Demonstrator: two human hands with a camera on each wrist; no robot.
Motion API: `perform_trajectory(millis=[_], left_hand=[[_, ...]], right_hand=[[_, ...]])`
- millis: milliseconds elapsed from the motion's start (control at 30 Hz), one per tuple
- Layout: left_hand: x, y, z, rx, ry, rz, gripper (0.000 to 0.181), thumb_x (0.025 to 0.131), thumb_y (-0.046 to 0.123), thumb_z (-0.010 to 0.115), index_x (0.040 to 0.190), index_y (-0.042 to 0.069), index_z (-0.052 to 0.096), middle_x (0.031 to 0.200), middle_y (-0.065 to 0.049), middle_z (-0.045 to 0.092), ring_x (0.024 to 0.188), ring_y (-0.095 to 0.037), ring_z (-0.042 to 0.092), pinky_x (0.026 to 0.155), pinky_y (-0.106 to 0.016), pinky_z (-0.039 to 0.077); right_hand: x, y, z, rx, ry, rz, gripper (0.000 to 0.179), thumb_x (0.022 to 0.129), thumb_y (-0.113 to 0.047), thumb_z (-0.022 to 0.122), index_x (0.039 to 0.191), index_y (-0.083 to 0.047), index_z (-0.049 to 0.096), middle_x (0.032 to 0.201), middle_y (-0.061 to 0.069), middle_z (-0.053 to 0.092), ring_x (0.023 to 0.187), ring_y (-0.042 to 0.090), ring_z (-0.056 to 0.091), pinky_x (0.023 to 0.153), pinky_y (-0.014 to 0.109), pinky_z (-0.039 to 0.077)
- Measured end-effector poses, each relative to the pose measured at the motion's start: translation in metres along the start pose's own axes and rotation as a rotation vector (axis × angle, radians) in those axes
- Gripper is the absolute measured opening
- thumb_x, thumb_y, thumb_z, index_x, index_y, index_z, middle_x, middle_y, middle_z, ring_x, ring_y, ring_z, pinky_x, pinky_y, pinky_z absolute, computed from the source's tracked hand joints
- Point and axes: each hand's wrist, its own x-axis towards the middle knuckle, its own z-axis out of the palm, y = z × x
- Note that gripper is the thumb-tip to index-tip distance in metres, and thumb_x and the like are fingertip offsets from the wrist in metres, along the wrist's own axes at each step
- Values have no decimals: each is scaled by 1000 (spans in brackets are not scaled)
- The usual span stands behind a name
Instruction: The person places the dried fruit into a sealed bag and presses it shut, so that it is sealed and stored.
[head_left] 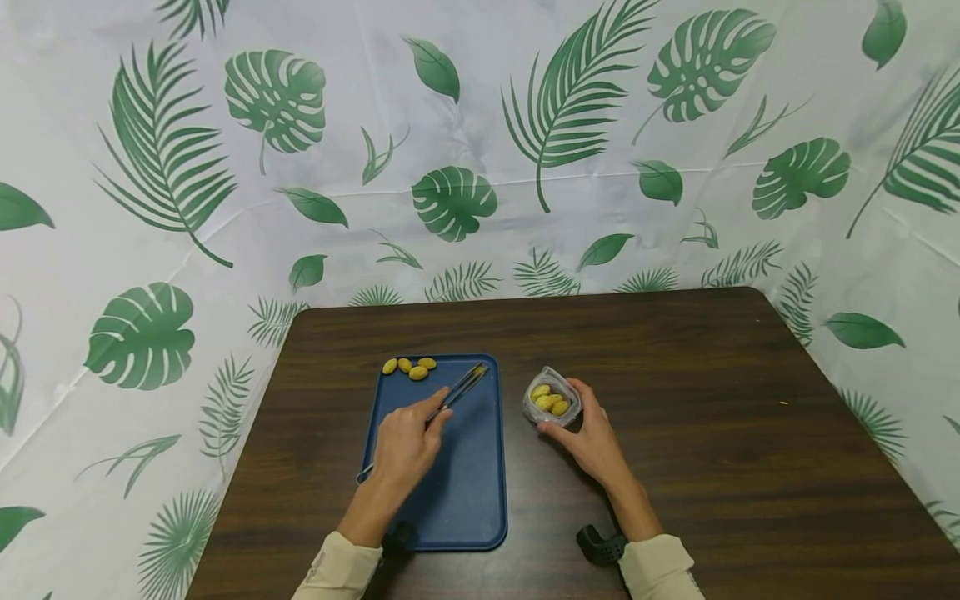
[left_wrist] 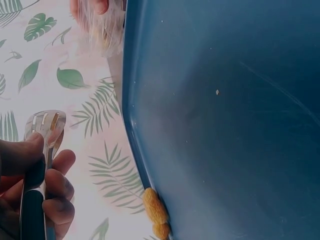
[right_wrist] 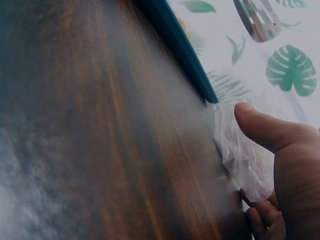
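Observation:
My left hand (head_left: pixel 405 439) grips a pair of metal tongs (head_left: pixel 467 386) with dark handle grips, held above a blue tray (head_left: pixel 465 500). Slotted tong heads (left_wrist: pixel 47 122) show in the left wrist view; I cannot tell whether anything is between them. At the tray's far left corner lie several small yellow-brown oval pieces (head_left: pixel 418 372). To the right of the tray, my right hand (head_left: pixel 597 439) holds a clear plastic bag (right_wrist: pixel 245 165) with its thumb on one side and fingers on the other. Its mouth faces up, and several similar yellow pieces (head_left: pixel 551 401) lie inside.
Everything stands on a dark wood-grain table (head_left: pixel 712 433). Behind it hangs a white cloth with green leaf prints (head_left: pixel 453 202). A dark strap-like device (head_left: pixel 600 546) sits by my right wrist. A tiny pale scrap (head_left: pixel 783 403) lies on the table's right part.

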Motion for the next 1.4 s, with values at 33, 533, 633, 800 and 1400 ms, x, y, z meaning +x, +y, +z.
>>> perform_trajectory(millis=[33, 533, 633, 800, 1400], left_hand=[[0, 1, 0, -4, -1, 2, 36, 96, 21, 74, 129, 9, 73, 52, 5, 53, 41, -2, 23, 42, -21, 24], [0, 9, 5, -24, -25, 29, 36, 97, 24, 72, 131, 11, 73, 79, -6, 77, 41, 0, 24, 42, -20, 23], [-1, 10, 6, -21, -16, 44, 36, 97, 24, 73, 130, 11, 73, 84, -7, 79, 42, 0, 24, 44, -20, 24], [0, 13, 7, -19, -8, 59, 35, 96, 24, 73, 129, 11, 74, 96, -9, 81, 45, -1, 29, 46, -21, 27], [-2, 22, 17, -19, -24, 94, 35, 94, 22, 75, 129, 13, 75, 107, -7, 81, 55, -5, 52, 55, -24, 43]], right_hand=[[0, 0, 0, 0, 0, 0, 90, 82, -42, 87, 154, -17, 38, 145, 15, 57, 131, 41, 51, 107, 66, 38], [0, 0, 0, -7, 5, 5, 91, 82, -43, 87, 155, -18, 38, 146, 15, 57, 133, 42, 50, 108, 66, 38], [0, 0, 0, -4, 3, 6, 91, 82, -43, 87, 155, -17, 38, 146, 15, 57, 132, 42, 51, 108, 66, 38], [0, -1, 0, 2, -2, 14, 92, 82, -43, 87, 155, -18, 38, 146, 15, 57, 132, 42, 50, 107, 66, 38], [1, 2, 1, 3, -4, 13, 91, 82, -44, 87, 154, -19, 38, 146, 13, 56, 130, 40, 50, 106, 65, 39]])
